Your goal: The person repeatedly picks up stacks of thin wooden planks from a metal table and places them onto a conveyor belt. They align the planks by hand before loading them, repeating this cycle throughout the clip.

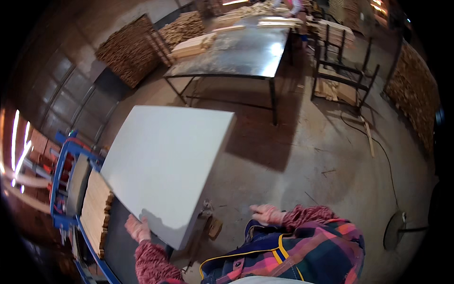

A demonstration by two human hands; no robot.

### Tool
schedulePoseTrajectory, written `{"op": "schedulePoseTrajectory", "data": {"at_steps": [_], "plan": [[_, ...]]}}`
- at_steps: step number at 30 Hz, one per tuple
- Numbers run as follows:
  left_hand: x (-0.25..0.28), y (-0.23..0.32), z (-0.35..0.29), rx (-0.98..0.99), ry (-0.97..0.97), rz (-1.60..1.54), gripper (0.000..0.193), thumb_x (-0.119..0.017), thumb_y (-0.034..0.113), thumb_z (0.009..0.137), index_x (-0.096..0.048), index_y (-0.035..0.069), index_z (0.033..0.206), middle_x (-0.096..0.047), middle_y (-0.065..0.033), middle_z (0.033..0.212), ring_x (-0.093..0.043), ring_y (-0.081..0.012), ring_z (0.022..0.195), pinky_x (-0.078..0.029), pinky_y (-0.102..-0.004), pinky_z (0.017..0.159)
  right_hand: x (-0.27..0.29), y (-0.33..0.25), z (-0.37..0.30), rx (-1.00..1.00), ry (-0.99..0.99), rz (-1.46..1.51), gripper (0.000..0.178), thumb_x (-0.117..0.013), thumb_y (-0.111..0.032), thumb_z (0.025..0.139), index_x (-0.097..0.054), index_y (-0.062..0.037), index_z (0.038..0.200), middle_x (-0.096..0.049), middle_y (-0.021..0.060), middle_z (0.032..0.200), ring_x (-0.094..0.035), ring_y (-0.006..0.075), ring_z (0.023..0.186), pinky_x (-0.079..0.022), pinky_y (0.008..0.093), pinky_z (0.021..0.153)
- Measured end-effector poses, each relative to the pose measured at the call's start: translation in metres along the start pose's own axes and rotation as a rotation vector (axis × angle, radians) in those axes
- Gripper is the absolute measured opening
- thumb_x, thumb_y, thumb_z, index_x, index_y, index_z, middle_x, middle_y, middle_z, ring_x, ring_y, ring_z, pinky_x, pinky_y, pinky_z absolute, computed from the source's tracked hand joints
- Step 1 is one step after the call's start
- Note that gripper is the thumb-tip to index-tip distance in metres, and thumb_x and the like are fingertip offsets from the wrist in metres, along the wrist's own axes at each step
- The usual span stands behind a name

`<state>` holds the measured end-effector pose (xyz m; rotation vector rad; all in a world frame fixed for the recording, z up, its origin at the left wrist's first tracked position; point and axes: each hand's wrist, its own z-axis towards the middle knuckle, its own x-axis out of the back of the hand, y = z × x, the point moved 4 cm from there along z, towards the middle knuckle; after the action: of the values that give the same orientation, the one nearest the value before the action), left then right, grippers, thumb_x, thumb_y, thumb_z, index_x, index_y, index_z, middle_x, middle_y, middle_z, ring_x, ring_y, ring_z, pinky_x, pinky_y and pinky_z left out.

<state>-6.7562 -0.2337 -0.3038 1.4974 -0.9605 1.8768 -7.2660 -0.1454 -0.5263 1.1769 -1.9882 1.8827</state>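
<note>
Concrete floor shows beyond the panel, seemingly being positioned: left hand at its edge, grip unclear; loose, empty right hand probably needed.

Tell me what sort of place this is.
Likely a woodworking shop: a large stack of wood strips, pale boards at a metal-topped table, and a blue-framed machine.

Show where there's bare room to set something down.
Free: the white flat panel, beyond the left hand; the middle of the shiny metal table, right of the pale stacked boards. Crowded: the table's far end, under pale planks.
</note>
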Motion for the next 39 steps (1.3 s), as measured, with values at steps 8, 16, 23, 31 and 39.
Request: {"op": "schedulePoseTrajectory", "data": {"at_steps": [8, 16, 23, 31, 39], "plan": [[0.022, 0.402, 0.037, -0.361, -0.032, -0.114, 0.062, -0.031, 0.052, 0.097, -0.034, 0.014, 0.145, -0.032, -0.0114, 0.151, -0.029, -0.0283, 0.139, -0.023, -0.0423, 0.112, 0.252, 0.171, -0.059, -0.593, 0.411, 0.023, 0.059, -0.053, -0.043, 0.085, -0.052, -0.0085, 0.132, -0.062, 0.0171, 0.121, -0.057, 0.0336, 0.114, -0.045, 0.0398, 0.097], [0.041, 0.737, 0.159, -0.734, 0.088, -0.720, 0.047, -0.038, 0.045, 0.095, -0.060, 0.007, 0.113, -0.057, -0.0194, 0.124, -0.050, -0.0356, 0.119, -0.039, -0.0423, 0.101, 0.370, 0.179, 0.155, -0.319, 0.479, 0.510, 0.056, -0.055, -0.043, 0.089, -0.052, -0.0085, 0.134, -0.054, 0.0160, 0.133, -0.049, 0.0293, 0.126, -0.040, 0.0353, 0.104], [0.041, 1.022, -0.019, -1.147, -0.677, -0.461, 0.065, -0.052, 0.051, 0.088, -0.047, 0.007, 0.137, -0.047, -0.0143, 0.141, -0.041, -0.0280, 0.133, -0.031, -0.0364, 0.111, 0.483, 0.373, 0.129, -0.869, 0.701, 0.466, 0.049, -0.058, -0.041, 0.085, -0.060, -0.0071, 0.120, -0.068, 0.0098, 0.087, -0.064, 0.0179, 0.078, -0.050, 0.0316, 0.070], [0.057, 1.278, -0.095, -1.608, -0.497, -0.534, 0.062, -0.053, 0.049, 0.086, -0.050, 0.009, 0.134, -0.048, -0.0118, 0.140, -0.040, -0.0281, 0.132, -0.029, -0.0383, 0.112, 0.445, 0.603, -0.023, -0.946, 0.221, -0.362, 0.023, -0.056, -0.022, 0.082, -0.066, -0.0161, 0.102, -0.068, 0.0123, 0.086, -0.066, 0.0313, 0.081, -0.052, 0.0437, 0.070], [0.028, 1.396, 0.089, -0.617, -0.415, -0.396, 0.068, -0.042, 0.051, 0.093, -0.039, 0.002, 0.141, -0.043, -0.0159, 0.143, -0.034, -0.0287, 0.137, -0.021, -0.0367, 0.115, 0.747, 0.743, 0.176, -0.939, 0.103, -0.516, 0.019, -0.059, -0.020, 0.077, -0.068, -0.0143, 0.092, -0.067, 0.0138, 0.087, -0.066, 0.0322, 0.080, -0.053, 0.0446, 0.066]]}}
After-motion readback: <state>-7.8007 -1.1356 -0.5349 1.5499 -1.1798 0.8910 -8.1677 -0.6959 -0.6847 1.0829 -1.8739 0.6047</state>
